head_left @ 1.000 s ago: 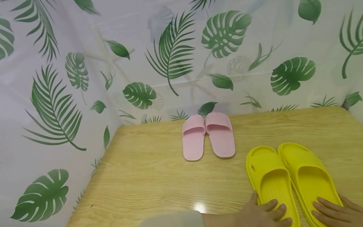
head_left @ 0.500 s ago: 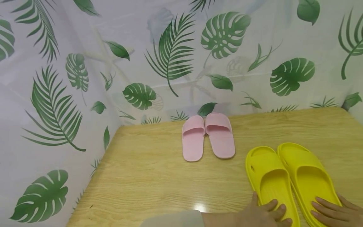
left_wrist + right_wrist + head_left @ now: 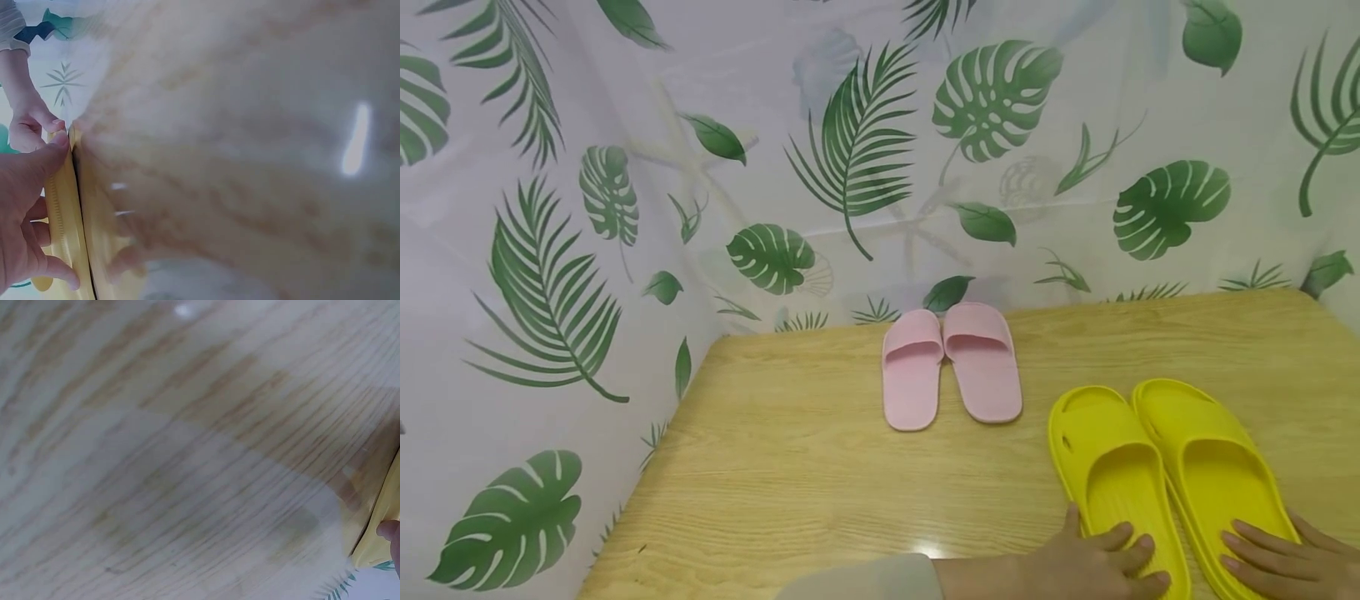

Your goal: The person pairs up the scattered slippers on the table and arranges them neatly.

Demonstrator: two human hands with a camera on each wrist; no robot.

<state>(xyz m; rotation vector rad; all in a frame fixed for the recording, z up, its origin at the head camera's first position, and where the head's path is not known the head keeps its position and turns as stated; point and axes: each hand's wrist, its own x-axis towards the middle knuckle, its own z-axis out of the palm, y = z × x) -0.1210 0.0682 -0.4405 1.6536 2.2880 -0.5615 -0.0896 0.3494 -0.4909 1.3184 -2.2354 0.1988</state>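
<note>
Two yellow slippers stand side by side at the lower right of the head view, toes toward the wall. My left hand (image 3: 1090, 562) grips the heel half of the left yellow slipper (image 3: 1108, 425), one finger along its outer side and others over the footbed. In the left wrist view, my thumb presses near that slipper's edge. My right hand (image 3: 1292, 567) holds the right yellow slipper (image 3: 1210, 417) the same way, fingers across its footbed. The heels are partly hidden by the hands and the frame's lower edge.
A pair of pink slippers, the left one (image 3: 912, 387) and the right one (image 3: 985, 383), sits against the back wall. The glossy wood-grain tabletop (image 3: 790, 450) ends at white walls (image 3: 865, 150) printed with green leaves.
The scene has shifted slightly in the head view as the camera tilts. Hands and slippers otherwise keep their places on the table.
</note>
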